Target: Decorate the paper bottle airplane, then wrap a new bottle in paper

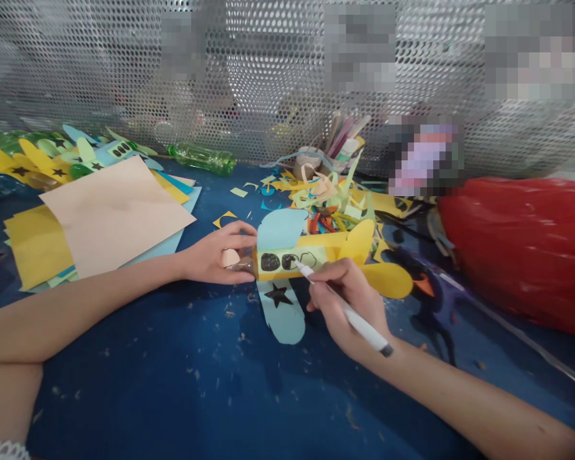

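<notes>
A paper plane (316, 252) with a yellow body, light-blue wings and a black star lies on the blue table (182, 383). My left hand (218, 255) is closed round its nose end, holding it steady. My right hand (347, 300) grips a white marker (345, 310) like a pen. The marker tip touches the yellow body beside two black-filled ovals and one outlined oval.
A stack of peach, yellow and blue paper sheets (115, 214) lies at the left. A green plastic bottle (204, 158) rests by the perforated metal wall. Paper scraps (326, 191) pile up behind the plane. A red plastic bag (522, 243) sits at the right. More paper planes (38, 163) lie far left.
</notes>
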Motion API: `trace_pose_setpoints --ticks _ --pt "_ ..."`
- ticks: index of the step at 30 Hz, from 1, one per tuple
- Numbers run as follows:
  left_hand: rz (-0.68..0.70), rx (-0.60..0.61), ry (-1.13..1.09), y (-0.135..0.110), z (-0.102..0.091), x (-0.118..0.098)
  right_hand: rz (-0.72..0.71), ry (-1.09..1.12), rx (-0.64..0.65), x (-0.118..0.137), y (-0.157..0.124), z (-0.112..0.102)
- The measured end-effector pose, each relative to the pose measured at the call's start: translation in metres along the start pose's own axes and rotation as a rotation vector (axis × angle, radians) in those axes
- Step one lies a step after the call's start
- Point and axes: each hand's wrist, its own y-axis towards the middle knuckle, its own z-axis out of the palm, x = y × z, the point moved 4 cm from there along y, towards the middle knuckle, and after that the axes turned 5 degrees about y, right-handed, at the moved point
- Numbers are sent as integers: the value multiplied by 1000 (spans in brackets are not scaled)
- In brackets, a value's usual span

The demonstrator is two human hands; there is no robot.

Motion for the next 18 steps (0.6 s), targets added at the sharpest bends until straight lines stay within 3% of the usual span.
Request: trace_pose_setpoints --ticks 18 --pt "2 -11 -7 1 0 -1 -80 -66 54 8 3 2"
